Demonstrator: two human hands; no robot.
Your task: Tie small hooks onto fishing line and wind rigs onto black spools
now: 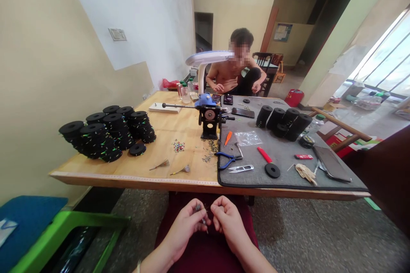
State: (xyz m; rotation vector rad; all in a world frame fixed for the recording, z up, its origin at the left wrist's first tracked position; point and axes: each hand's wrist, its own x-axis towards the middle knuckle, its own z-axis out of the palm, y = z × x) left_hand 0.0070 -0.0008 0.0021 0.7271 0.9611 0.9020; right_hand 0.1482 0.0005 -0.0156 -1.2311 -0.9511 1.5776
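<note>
In front of the table's edge, my left hand (192,217) is closed around a small grey piece (197,207) with a thin end poking out below; its kind is too small to tell. Close beside it, my right hand (224,215) is pinched, fingertips together, and what it grips cannot be made out. Beyond the hands, on the wood, lie two little wire bundles (187,169) and a scatter of coloured beads (179,146). Blue-handled pliers (227,160) and thread snips (241,169) rest on the grey mat (253,181).
A small hand-cranked machine (209,115) stands mid-table under a lamp (208,56). Black foam spools are stacked at left (112,130) and right (290,121). A phone (331,164) lies at the right. Another person (230,72) sits across the table.
</note>
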